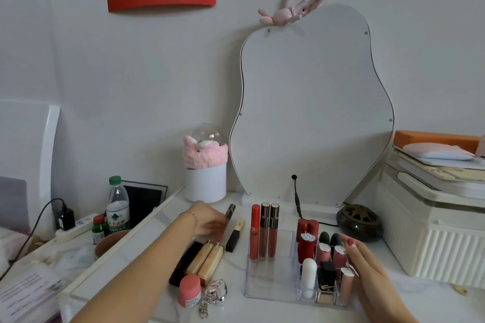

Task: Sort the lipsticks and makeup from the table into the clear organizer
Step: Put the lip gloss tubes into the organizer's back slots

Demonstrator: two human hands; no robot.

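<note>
The clear organizer (270, 288) sits on the white counter (393, 304), near the middle and just right of centre. In its left compartment 3 tall lip glosses (263, 231) stand upright along the far wall. Its right side is split into small cells: 2 dark red lipsticks (307, 240) at the far end, 2 pink tubes with black caps (329, 249) beside them, then a white tube (308, 280), a black and gold lipstick (326, 283) and a pale pink tube (347, 284) in the near row.

The right hand (364, 267) rests against the organizer's right edge, fingers loosely curled and touching the pink tubes there; whether it grips one cannot be told.

Left of the organizer, the left hand (207, 220) reaches to the far side of the counter and closes around a slim pink gloss tube (227, 217), which is tilted and blurred. Just right of it lies a black and gold lipstick (235, 235). Nearer, 2 gold lipsticks (207, 259) lie side by side next to a dark tube (183, 262), with a round pink jar (189, 290) and a silver keychain (214, 296) at the near edge.

Behind stand a wavy mirror (309, 113) and a white pot with a pink fluffy band (206, 178); a dark round burner (358, 221) sits to the right
</note>
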